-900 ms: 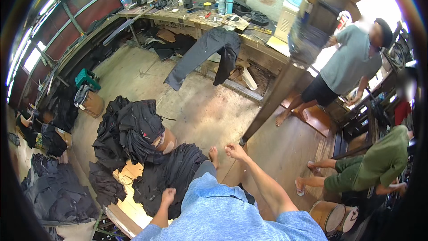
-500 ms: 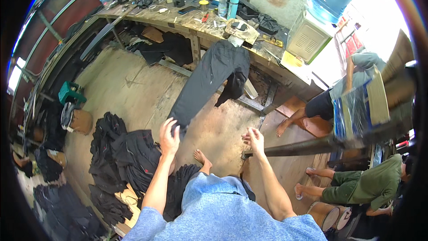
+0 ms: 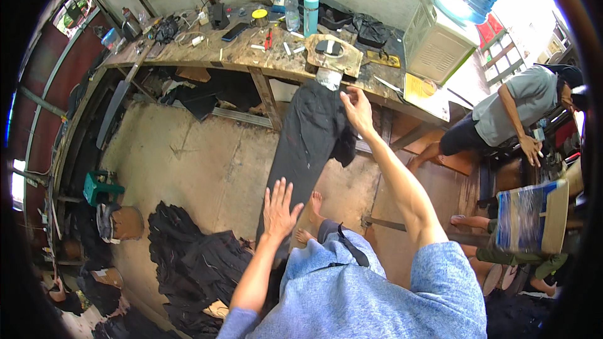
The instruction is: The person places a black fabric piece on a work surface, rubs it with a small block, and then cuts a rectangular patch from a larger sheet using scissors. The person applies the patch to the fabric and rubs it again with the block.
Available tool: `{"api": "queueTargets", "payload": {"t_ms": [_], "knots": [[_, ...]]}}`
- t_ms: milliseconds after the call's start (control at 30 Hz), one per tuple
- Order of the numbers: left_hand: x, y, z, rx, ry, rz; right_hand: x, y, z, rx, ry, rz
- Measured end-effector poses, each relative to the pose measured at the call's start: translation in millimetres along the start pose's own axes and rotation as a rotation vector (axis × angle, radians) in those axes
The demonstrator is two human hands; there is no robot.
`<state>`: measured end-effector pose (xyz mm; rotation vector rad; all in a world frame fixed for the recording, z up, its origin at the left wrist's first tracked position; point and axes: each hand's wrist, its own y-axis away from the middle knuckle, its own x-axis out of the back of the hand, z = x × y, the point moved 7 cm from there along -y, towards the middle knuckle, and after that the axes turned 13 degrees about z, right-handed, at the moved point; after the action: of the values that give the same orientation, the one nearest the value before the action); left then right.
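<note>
Black trousers (image 3: 304, 129) hang from the workbench's front edge, their top end at a wooden board (image 3: 347, 56) with a pale flat piece in front of it. My left hand (image 3: 280, 212) lies flat on the trouser leg, fingers spread and open. At the upper right side of the trousers is my right hand (image 3: 358, 112), its fingers curled and closed at the cloth's edge. The lower end of the leg runs down toward my body, partly hidden by my left forearm.
The workbench (image 3: 235, 56) carries a turquoise bottle (image 3: 311, 17), a clear bottle (image 3: 292, 12), a phone (image 3: 235, 32) and small tools. A water dispenser (image 3: 433, 41) stands right. Dark garments (image 3: 195, 263) are heaped on the floor at left, near a green stool (image 3: 100, 187). A co-worker (image 3: 512, 113) is at right.
I have moved closer to the bench. My right hand has reached forward to the top of the trousers; my left hand has flattened onto the leg. The co-worker at right shows more fully.
</note>
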<state>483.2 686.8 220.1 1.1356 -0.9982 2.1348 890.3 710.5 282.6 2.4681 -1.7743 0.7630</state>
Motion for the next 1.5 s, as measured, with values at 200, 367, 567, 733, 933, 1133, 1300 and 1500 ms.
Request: {"api": "queueTargets", "payload": {"t_ms": [200,367,567,733,933,1133,1300,1500], "knots": [[0.0,-5.9,1.3,0.132,-0.052,-0.074,-100.1,-135.1,-7.8,0.039,0.355,-0.107],[-4.4,-24.2,5.6,0.221,-0.12,-0.116,-149.7,-206.4,3.0,0.078,0.561,0.014],[-36.1,-154.5,3.1,0.021,-0.02,-0.191,-172.2,-232.0,20.3,0.164,0.612,-0.028],[-69.0,-295.5,0.9,-0.163,0.034,-0.033,-159.1,-237.1,13.2,0.152,0.026,0.1],[-83.3,-351.7,2.2,-0.188,0.177,-0.331,-86.7,-190.6,20.7,-0.447,-0.764,-0.077],[-105.0,-361.2,-23.6,0.106,0.281,-0.795,-16.1,-71.0,50.9,-0.923,-1.372,-0.22],[-108.6,-364.9,-11.0,0.091,0.524,-0.498,7.3,-0.2,67.1,-1.14,-1.217,-0.042],[-103.9,-365.6,-11.7,-0.139,0.53,-0.229,22.9,56.2,22.1,-1.088,-1.106,0.124]]}}
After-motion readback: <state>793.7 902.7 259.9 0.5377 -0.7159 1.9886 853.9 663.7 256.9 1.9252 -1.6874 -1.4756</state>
